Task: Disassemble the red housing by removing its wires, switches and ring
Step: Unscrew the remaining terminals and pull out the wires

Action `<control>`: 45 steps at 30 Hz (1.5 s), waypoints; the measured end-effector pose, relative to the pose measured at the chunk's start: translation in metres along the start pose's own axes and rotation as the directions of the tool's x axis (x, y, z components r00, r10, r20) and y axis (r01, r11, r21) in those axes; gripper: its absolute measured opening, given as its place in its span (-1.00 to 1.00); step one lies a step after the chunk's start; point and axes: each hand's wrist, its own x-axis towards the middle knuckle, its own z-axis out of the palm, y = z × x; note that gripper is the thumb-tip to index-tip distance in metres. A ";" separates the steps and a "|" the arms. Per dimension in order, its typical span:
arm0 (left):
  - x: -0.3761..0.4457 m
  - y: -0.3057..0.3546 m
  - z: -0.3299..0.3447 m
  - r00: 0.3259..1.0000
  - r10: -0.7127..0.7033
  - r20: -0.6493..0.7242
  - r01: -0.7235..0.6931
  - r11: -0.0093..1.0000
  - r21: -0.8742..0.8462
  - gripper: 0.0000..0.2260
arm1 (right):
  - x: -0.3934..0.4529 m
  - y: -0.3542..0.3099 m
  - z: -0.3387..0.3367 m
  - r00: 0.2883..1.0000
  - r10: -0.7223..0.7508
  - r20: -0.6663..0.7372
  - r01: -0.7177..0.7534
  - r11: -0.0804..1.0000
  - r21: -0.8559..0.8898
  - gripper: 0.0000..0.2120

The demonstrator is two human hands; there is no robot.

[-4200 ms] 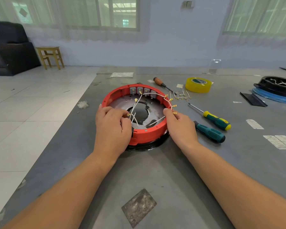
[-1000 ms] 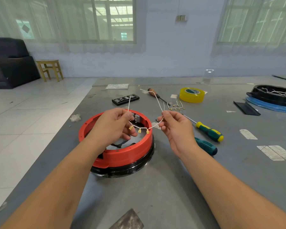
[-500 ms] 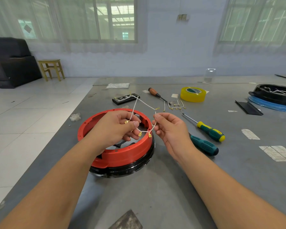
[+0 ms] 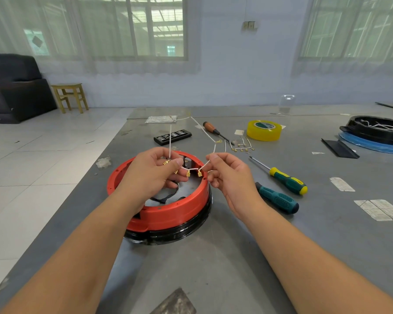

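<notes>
Over the left half of the red housing (image 4: 168,214), the left hand (image 4: 156,175) makes its grip on the white wire harness (image 4: 192,169), thumb and fingers curled round a bunch of wire with a brass terminal showing at the thumb. From that grip one strand rises almost straight up and away toward the far side of the tabletop (image 4: 236,257), while the short middle stretch runs nearly level to the right, with two brass spade terminals hanging off it between the two hands. The right hand (image 4: 227,175) pinches the other end of that stretch between thumb and forefinger, just right of the housing's rim, and a second strand climbs from it up and far, ending near a ring terminal. So the harness's long axis between the grips lies left to right, held above the housing and, as far as can be seen, free of it; both hands are equally near, and the likely set-down place, the small heap of loose wires (image 4: 241,145) far and to the right, lies closer to the right hand. The housing itself sits on a black ring (image 4: 179,234) near the tabletop's left edge, its open top showing a grey floor, a dark strap and, at the far wall, what look like switches (image 4: 187,162), partly hidden by fingers.
</notes>
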 end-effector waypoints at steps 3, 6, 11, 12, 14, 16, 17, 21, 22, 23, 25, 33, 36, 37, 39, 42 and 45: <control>0.001 -0.001 0.000 1.000 0.007 -0.006 -0.008 0.999 -0.049 -0.95 | -0.006 -0.001 -0.001 0.996 -0.072 0.061 0.082 0.980 -0.184 -0.86; 0.002 -0.003 -0.001 0.999 0.023 0.023 -0.023 1.000 0.016 -0.93 | -0.011 -0.001 0.002 0.995 -0.088 0.052 0.097 0.970 -0.223 -0.90; -0.003 -0.005 0.010 0.990 0.133 0.047 -0.141 0.933 0.331 -0.97 | -0.009 -0.007 -0.001 1.000 -0.008 -0.027 0.004 0.985 -0.175 -0.93; -0.005 -0.004 0.012 0.987 0.145 0.070 -0.161 0.873 0.460 -0.90 | -0.008 -0.010 -0.005 0.998 0.011 -0.057 -0.022 0.983 -0.183 -0.94; -0.011 0.003 0.018 0.987 0.106 0.120 -0.161 0.661 0.733 -0.63 | -0.001 -0.019 -0.017 0.990 0.051 -0.128 -0.073 0.982 -0.174 -0.94; -0.018 0.010 0.024 0.992 0.027 0.123 -0.121 0.456 0.882 -0.39 | 0.010 -0.029 -0.034 0.975 0.090 -0.202 -0.123 0.980 -0.156 -0.94; -0.021 0.010 0.029 0.991 -0.013 0.137 -0.119 0.410 0.904 -0.34 | 0.017 -0.034 -0.044 0.966 0.107 -0.237 -0.149 0.975 -0.163 -0.95; -0.032 0.002 0.051 0.983 -0.001 0.186 -0.181 0.221 0.958 -0.54 | 0.051 -0.055 -0.090 0.923 0.147 -0.357 -0.249 0.933 -0.259 -0.95; -0.031 -0.001 0.054 0.984 0.039 0.172 -0.176 0.155 0.972 -0.57 | 0.060 -0.059 -0.100 0.910 0.160 -0.382 -0.279 0.918 -0.280 -0.94; -0.030 -0.004 0.056 0.984 0.082 0.160 -0.169 0.118 0.978 -0.59 | 0.069 -0.063 -0.110 0.899 0.180 -0.400 -0.314 0.902 -0.298 -0.93; -0.024 -0.009 0.059 0.977 0.151 0.153 -0.168 0.091 0.982 -0.60 | 0.086 -0.065 -0.127 0.878 0.240 -0.414 -0.389 0.862 -0.325 -0.92; -0.008 -0.023 0.061 0.949 0.275 0.153 -0.167 0.027 0.986 -0.71 | 0.153 -0.036 -0.154 0.811 0.310 -0.496 -0.541 0.720 -0.435 -0.94; -0.006 -0.024 0.060 0.942 0.299 0.152 -0.171 0.039 0.984 -0.73 | 0.174 -0.025 -0.153 0.778 0.331 -0.533 -0.608 0.610 -0.509 -0.87; -0.006 -0.024 0.060 0.943 0.297 0.151 -0.171 0.044 0.984 -0.73 | 0.180 -0.023 -0.152 0.771 0.342 -0.538 -0.626 0.564 -0.539 -0.82; -0.006 -0.024 0.061 0.941 0.306 0.146 -0.168 0.046 0.985 -0.74 | 0.189 -0.020 -0.150 0.767 0.370 -0.524 -0.641 0.478 -0.601 -0.81; -0.007 -0.023 0.061 0.936 0.326 0.134 -0.160 0.056 0.985 -0.75 | 0.199 -0.014 -0.151 0.811 0.356 -0.464 -0.583 0.439 -0.684 -0.87; -0.006 -0.024 0.061 0.930 0.345 0.130 -0.156 0.048 0.987 -0.74 | 0.192 -0.011 -0.147 0.846 0.241 -0.476 -0.532 0.315 -0.786 -0.71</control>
